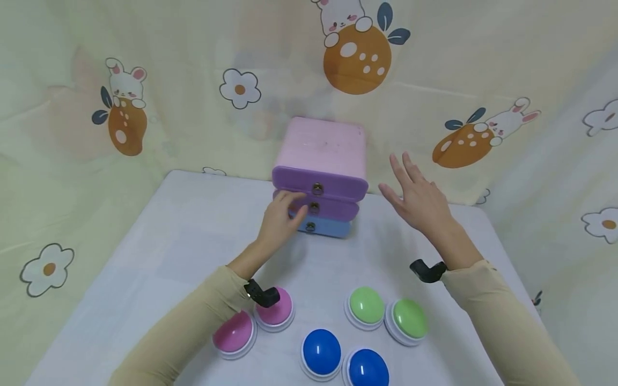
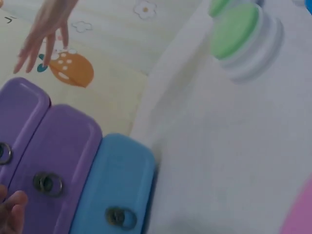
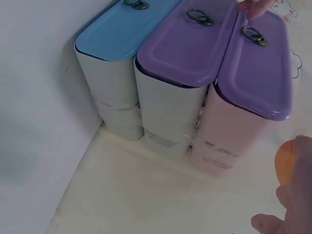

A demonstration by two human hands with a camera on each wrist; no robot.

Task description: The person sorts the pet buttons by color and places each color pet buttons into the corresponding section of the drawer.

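A small drawer unit [image 1: 324,147] with a pink top stands against the back. Its top drawer [image 1: 338,184] and middle drawer [image 1: 338,208] have purple fronts; the bottom drawer [image 1: 333,227] is blue. Each front bears a metal ring pull. My left hand [image 1: 282,217] is at the left part of the fronts, its fingertips touching near the seam between the two purple drawers, thumb apart from the fingers. Fingertips [image 3: 254,8] show there in the right wrist view. To the right of the unit, my right hand [image 1: 425,206] is raised in the air, fingers spread, holding nothing.
Dome-topped round buttons on white bases lie in the near part of the white table [image 1: 193,230]: two pink [image 1: 274,308], two blue [image 1: 321,351], two green [image 1: 367,305]. A patterned cloth [image 1: 193,123] hangs behind and at the sides.
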